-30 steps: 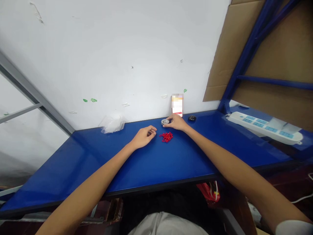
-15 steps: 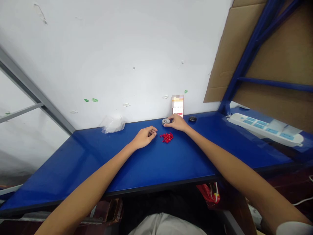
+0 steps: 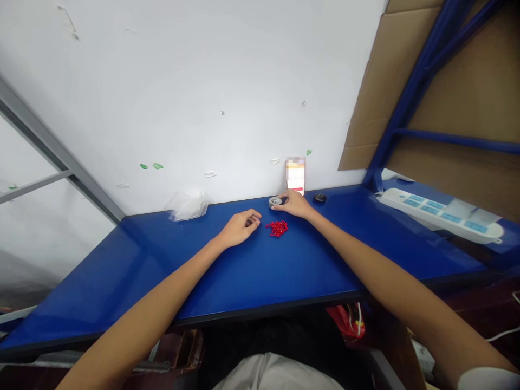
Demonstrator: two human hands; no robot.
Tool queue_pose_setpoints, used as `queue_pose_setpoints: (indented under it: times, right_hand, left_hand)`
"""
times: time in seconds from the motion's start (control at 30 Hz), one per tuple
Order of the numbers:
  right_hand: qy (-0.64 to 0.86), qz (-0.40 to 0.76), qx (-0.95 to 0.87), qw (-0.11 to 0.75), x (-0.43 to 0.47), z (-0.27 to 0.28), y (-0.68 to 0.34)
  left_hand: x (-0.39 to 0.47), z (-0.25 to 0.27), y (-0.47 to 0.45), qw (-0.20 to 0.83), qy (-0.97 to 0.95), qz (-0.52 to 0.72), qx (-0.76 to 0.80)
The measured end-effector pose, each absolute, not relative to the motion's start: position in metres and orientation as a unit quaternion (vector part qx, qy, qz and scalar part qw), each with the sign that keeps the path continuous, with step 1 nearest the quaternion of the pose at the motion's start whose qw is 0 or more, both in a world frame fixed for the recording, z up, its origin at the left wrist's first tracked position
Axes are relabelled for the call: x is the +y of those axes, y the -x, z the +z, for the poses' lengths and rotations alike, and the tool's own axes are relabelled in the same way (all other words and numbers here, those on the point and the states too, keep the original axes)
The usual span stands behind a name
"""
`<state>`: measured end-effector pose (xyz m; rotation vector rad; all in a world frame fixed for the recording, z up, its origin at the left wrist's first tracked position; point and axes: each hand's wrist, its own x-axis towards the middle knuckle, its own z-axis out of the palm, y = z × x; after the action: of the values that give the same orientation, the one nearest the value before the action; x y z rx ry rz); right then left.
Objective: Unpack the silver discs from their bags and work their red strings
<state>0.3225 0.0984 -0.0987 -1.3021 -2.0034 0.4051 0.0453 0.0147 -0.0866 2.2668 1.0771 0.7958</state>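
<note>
My right hand [image 3: 298, 205] holds a small round grey roll [image 3: 275, 202], which looks like tape, at the back of the blue table. Thumb and fingers close around its right side. To its left, my left hand [image 3: 239, 227] rests on the table with fingers loosely curled, thumb and fingertips a little apart. I see nothing held in it. Between the hands, slightly nearer to me, lies a small heap of red looped cord pieces [image 3: 278, 228]. The left fingertips point toward this heap without touching it.
A lit phone [image 3: 296, 181] leans upright against the wall behind my right hand. Beside it lies a small black object [image 3: 319, 197]. Clear plastic bags [image 3: 188, 206] sit at the back left. A white power strip [image 3: 441, 214] lies to the right, near a blue metal frame [image 3: 396, 127].
</note>
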Motion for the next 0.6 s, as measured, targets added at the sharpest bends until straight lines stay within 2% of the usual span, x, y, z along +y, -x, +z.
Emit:
queue_pose_setpoints:
  times: [0.6]
  right_hand:
    - [0.51, 0.187, -0.759, 0.359, 0.098, -0.0982, -0.3195]
  left_hand:
    - [0.0145, -0.0863, -0.0455, 0.25, -0.833, 0.291, 0.4]
